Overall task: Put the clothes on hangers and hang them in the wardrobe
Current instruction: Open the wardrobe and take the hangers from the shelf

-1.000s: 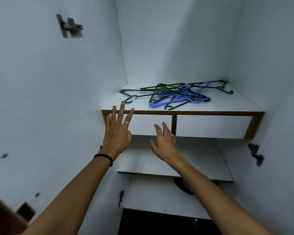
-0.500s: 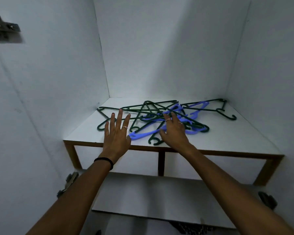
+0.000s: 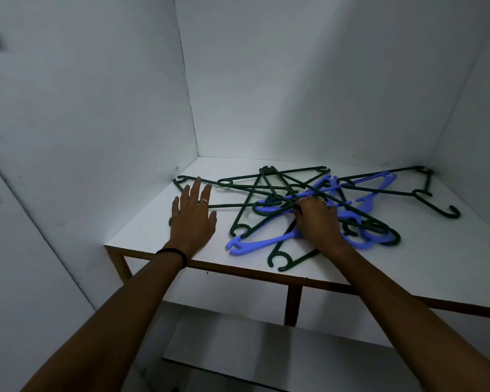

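A tangled pile of several plastic hangers, dark green (image 3: 269,190) and blue (image 3: 262,243), lies on the white wardrobe shelf (image 3: 153,230). My right hand (image 3: 317,222) is in the middle of the pile, fingers curled down around the crossing bars of the green hangers. My left hand (image 3: 193,219) lies flat on the shelf at the pile's left edge, fingers straight, over a green hanger bar. No clothes are in sight.
White wardrobe walls close in the shelf on the left, back and right. A wood-edged front rim (image 3: 238,268) runs below my wrists, with a lower shelf (image 3: 238,343) underneath. One green hanger (image 3: 425,196) lies apart at the right.
Both hands have moved forward onto the shelf. The right hand went from hovering with straight fingers to curling into the hanger pile; the left settled flat beside it. The view moved closer.
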Demonstrator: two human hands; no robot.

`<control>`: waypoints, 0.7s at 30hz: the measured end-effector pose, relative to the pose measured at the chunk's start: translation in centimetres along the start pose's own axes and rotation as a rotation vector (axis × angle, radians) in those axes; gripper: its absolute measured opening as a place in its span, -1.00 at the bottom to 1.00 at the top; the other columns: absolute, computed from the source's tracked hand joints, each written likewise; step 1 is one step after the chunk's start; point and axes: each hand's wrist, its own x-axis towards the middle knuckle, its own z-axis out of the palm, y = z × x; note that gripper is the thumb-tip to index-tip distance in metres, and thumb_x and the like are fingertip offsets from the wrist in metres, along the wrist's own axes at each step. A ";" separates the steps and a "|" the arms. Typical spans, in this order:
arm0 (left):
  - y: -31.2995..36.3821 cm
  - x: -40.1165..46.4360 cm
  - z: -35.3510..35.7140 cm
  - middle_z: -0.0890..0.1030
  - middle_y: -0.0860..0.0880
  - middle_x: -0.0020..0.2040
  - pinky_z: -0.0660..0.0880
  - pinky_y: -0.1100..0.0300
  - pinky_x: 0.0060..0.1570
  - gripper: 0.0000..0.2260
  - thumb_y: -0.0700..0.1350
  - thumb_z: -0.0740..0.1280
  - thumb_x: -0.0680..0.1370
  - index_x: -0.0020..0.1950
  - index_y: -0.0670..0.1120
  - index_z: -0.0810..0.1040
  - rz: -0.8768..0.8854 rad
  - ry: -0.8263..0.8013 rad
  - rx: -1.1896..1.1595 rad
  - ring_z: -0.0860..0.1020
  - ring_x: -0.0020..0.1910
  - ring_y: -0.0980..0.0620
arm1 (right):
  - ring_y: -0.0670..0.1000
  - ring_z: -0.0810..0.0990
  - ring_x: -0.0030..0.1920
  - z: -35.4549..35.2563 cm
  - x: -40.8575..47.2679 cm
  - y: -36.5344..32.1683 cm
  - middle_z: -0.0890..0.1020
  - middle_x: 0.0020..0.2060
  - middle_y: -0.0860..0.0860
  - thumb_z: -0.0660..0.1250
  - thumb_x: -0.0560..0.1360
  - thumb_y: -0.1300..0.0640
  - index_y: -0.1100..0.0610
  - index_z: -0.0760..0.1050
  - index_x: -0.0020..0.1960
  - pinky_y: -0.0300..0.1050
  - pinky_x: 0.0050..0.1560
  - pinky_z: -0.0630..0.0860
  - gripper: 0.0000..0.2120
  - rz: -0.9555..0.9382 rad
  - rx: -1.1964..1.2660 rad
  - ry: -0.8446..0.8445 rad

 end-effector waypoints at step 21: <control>11.7 15.2 5.7 0.57 -0.24 0.19 0.44 0.14 0.07 -0.78 -0.15 0.26 0.55 0.11 -0.24 0.55 0.329 -0.634 -0.255 0.52 0.17 -0.16 | 0.11 0.57 -0.27 -7.3 1.5 3.6 0.60 -0.31 0.08 0.21 0.62 0.11 0.12 0.54 0.07 -0.01 -0.25 0.51 -0.85 0.121 0.396 0.657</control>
